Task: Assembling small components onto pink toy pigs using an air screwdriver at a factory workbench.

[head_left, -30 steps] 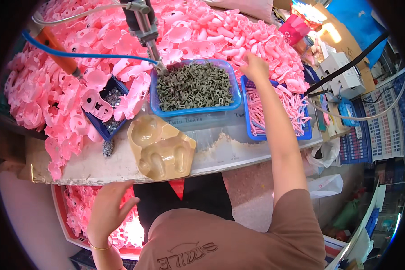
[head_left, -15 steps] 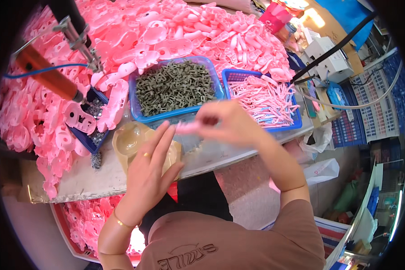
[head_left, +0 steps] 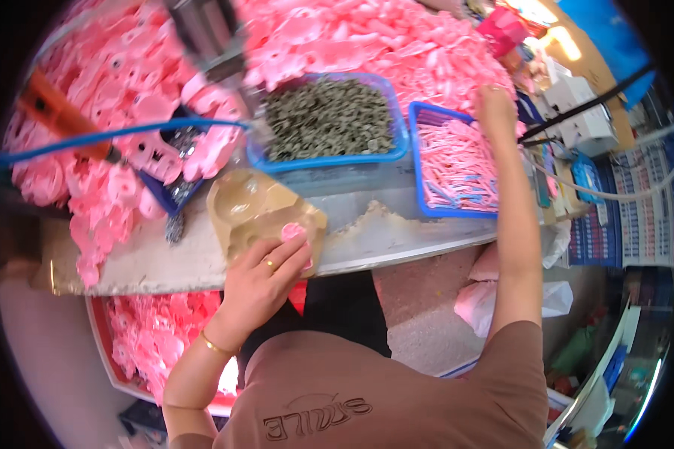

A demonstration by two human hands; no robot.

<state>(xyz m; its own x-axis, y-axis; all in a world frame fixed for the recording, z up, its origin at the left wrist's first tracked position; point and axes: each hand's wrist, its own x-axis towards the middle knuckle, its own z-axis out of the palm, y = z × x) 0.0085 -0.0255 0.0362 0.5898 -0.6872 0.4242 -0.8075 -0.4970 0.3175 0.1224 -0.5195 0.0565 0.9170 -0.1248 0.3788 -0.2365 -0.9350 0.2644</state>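
My left hand (head_left: 266,278) is at the tan moulded block (head_left: 266,196) on the table's near edge. Its fingers and thumb are closed around a small pink plastic part (head_left: 295,232), which sits on the block's right side and is partly covered by them. My right hand (head_left: 496,114) reaches far out past the blue basket (head_left: 457,212), to the edge of the heap of pink plastic parts (head_left: 382,45). Its fingertips are blurred and turned away, so whether it holds anything is hidden.
A blue tub (head_left: 329,159) of small dark metal-looking pieces stands behind the block. Slender pink parts (head_left: 457,161) fill the basket. An orange screwdriver-like tool (head_left: 71,120) and a blurred metal tool (head_left: 213,37) with a blue hose (head_left: 127,131) hang at upper left.
My right hand has left the pink part near my left hand and stretched to the far right heap. My left fingers have lowered onto a pink part on the block. The view has shifted.
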